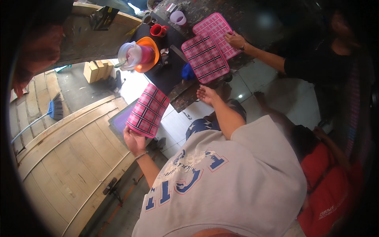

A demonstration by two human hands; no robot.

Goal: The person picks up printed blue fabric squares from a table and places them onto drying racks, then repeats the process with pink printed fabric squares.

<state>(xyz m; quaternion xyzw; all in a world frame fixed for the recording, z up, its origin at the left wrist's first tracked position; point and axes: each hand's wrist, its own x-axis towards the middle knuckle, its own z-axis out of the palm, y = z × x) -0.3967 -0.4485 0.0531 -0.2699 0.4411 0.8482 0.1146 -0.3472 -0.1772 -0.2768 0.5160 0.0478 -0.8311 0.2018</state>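
My left hand [134, 138] grips the lower end of a pink, white and black plaid sheet [148, 108], held tilted over the left side of my body. My right hand [206, 94] is open and holds nothing, just below a square pink plaid piece [205, 57] on the dark worktable [150, 71]. A lighter pink plaid piece [215, 31] lies partly beneath that one, with a co-worker's hand [235, 40] on it from the right. A small blue object [188, 72] sits beside the square piece.
An orange bowl [152, 43] with a pink-stained container [132, 55], a red mug [158, 30] and a lilac cup [178, 18] stand farther back. A wooden panel [67, 158] and blue broom [55, 108] are at left. A person in red [323, 181] is close at lower right.
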